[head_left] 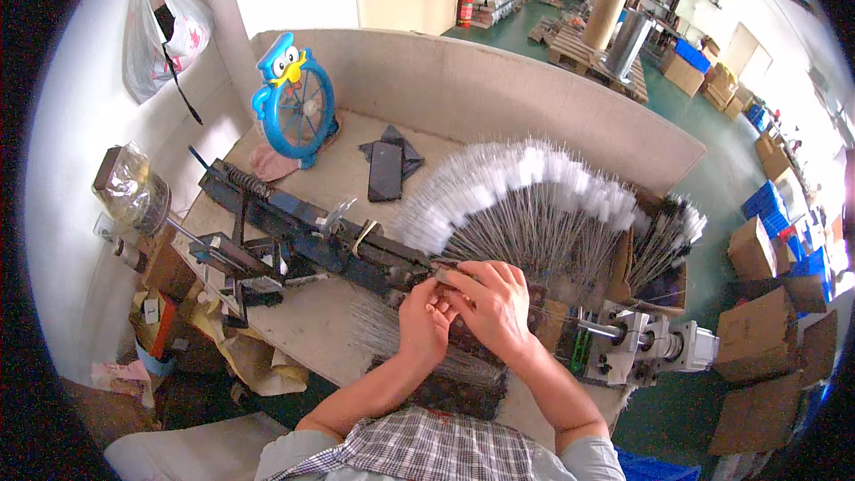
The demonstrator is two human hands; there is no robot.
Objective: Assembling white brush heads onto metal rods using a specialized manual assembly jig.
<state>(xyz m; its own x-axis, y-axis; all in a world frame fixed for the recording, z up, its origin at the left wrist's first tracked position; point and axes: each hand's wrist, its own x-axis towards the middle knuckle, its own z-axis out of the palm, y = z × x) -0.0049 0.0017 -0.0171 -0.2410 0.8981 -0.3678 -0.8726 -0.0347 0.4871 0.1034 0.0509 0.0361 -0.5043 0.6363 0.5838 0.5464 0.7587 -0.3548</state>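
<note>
My left hand and my right hand meet at the right end of a long dark metal machine on the bench. The fingers of both are curled in a pinch close together; what they grip is too small and too covered to make out. Just beyond my right hand fans out a big heap of wire brushes with white bristle tips. Thin loose wires lie beside my left wrist, and more wires spread below my forearms over a dark tray.
A motor unit with a shaft stands at the bench's right end. A cardboard box holds dark-bristled brushes. Beyond the machine lie a black phone and a blue duck-shaped fan. A low partition borders the far side.
</note>
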